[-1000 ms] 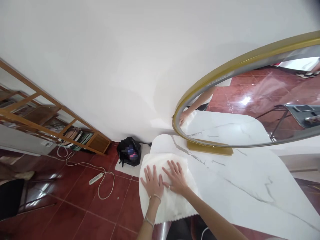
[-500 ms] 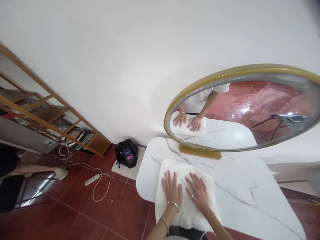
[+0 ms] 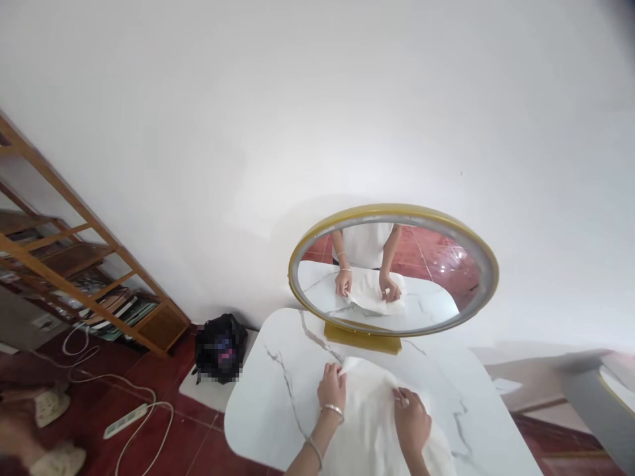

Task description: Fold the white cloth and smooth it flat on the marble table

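A soft white cloth lies on a white marble-patterned table, its near part running out of the bottom of the view. My left hand pinches the cloth's far left corner, with bracelets on that wrist. At the far right edge, my right hand has its fingers closed on the fabric; a ring shows on one finger. Just beyond the cloth stands an oval mirror with a gold frame on a gold base. Both hands and the cloth are reflected in it.
A white wall rises behind the table. On the red tiled floor to the left are a black bag, a power strip with its cable, and a wooden shelf. Another person's feet show at lower left.
My hands lay flat and spread on the cloth; now they are closed on its far edge. The left part of the cloth has shifted right. My view has also shifted.
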Tool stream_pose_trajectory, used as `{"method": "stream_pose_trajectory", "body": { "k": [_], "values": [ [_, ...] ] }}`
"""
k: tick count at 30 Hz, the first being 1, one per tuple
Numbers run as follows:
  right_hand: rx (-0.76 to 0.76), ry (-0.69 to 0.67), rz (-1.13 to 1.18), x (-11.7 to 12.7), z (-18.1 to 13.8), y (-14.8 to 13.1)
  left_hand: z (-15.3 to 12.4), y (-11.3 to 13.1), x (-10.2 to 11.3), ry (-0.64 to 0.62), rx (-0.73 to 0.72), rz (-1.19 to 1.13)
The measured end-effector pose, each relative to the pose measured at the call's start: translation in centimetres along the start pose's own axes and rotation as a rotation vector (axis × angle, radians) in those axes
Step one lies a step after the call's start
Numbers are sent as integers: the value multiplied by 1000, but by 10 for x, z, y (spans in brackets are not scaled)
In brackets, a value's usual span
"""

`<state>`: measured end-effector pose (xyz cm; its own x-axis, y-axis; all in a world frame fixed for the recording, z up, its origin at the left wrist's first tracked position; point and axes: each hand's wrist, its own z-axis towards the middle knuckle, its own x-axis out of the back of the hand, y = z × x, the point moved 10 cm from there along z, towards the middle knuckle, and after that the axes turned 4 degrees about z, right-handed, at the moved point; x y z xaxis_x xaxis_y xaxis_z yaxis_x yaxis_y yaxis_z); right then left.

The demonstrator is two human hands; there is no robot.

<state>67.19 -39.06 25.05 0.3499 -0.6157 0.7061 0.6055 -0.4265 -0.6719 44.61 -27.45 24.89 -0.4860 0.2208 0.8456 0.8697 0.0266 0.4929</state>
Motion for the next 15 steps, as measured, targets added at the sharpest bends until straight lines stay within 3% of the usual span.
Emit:
{"method": "stream_pose_trajectory", "body": {
  "k": [2, 5, 8, 10, 12, 15],
  "values": [
    [-8, 109, 139, 24, 10, -39, -1, 4, 35, 155, -25, -202],
    [145, 346, 314, 81, 32, -130, -7, 21, 119, 498, -116, -583],
    [465, 634, 537, 144, 58, -233, -9, 52, 214, 859, -224, -709],
    [731, 783, 573, 168, 71, -297, 0, 73, 267, 1012, -266, -685],
    [971, 824, 563, 170, 84, -351, 15, 83, 306, 1129, -251, -660],
    [1187, 685, 287, 136, 100, -415, 45, 78, 334, 1187, -156, -612]
  ]
}}
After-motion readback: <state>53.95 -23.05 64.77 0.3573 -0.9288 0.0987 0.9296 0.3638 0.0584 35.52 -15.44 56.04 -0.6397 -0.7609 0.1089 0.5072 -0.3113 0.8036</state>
